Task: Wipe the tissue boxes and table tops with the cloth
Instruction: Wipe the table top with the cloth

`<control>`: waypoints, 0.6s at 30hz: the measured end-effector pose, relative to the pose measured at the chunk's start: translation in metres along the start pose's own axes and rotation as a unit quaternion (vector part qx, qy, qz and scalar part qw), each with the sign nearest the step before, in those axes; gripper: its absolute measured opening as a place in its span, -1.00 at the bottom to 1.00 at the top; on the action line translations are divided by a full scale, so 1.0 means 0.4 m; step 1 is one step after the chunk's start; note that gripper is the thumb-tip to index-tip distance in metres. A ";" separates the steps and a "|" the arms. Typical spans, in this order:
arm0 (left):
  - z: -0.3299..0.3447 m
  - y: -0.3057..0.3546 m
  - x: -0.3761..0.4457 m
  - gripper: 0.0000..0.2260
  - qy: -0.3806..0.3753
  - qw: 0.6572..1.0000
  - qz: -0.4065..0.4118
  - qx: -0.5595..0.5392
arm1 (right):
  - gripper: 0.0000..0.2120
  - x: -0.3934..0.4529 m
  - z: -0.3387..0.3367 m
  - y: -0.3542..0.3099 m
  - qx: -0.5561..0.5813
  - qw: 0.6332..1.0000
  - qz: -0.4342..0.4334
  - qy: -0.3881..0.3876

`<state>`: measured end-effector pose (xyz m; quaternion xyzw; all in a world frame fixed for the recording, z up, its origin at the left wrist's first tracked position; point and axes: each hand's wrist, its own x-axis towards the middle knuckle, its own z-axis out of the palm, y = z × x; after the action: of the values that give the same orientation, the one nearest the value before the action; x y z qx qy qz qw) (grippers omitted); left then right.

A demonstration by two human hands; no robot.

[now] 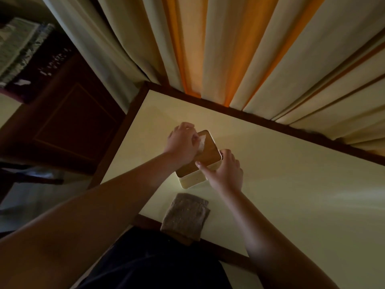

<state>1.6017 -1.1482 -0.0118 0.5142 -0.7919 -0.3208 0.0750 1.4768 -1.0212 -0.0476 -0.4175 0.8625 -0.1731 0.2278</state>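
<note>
No writing shows anywhere. One tissue box [199, 158] stands mid-tabletop [291, 184]; the left hand [182, 146] pinches the white tissue [201, 142] at its top slot, the right hand [226, 173] clasps its right side. One folded cloth [185, 215] (grey-brown, ungripped) lies nearer, at the tabletop's edge.

On a pale table top [281, 184] with a dark wooden edge stands a cream tissue box [200, 161] with a brown lid. The left hand [182, 143] pinches what looks like a white tissue [201, 142] at the lid's slot. The right hand [226, 173] steadies the box's side. A folded grey-brown cloth [185, 215] lies apart near the table's front edge, below the box. Cream and orange curtains [229, 49] hang behind.
</note>
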 end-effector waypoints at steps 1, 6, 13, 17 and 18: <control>-0.021 -0.011 0.009 -0.87 0.008 1.000 0.000 0.004 | -0.16 -0.008 0.007 -0.011 -0.007 1.000 -0.003 0.001; -0.084 -0.107 0.043 -0.92 -0.064 0.997 -0.045 0.022 | -0.14 -0.032 0.032 -0.070 -0.052 0.998 -0.004 -0.017; -0.102 -0.186 -0.005 -0.80 0.003 0.995 -0.058 -0.084 | -0.24 -0.017 0.015 -0.104 -0.093 0.993 -0.063 -0.021; -0.110 -0.241 -0.099 -0.55 0.035 0.994 -0.053 -0.089 | -0.24 -0.016 0.009 -0.094 -0.069 0.985 -0.145 -0.061; -0.108 -0.260 -0.126 -0.42 0.029 0.995 -0.063 -0.071 | -0.19 -0.019 0.010 -0.092 -0.058 0.983 -0.152 -0.083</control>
<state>1.7241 -1.1508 -0.0283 0.5651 -0.7307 -0.3656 0.1142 1.5067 -1.0372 -0.0310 -0.5687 0.7759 -0.1202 0.2450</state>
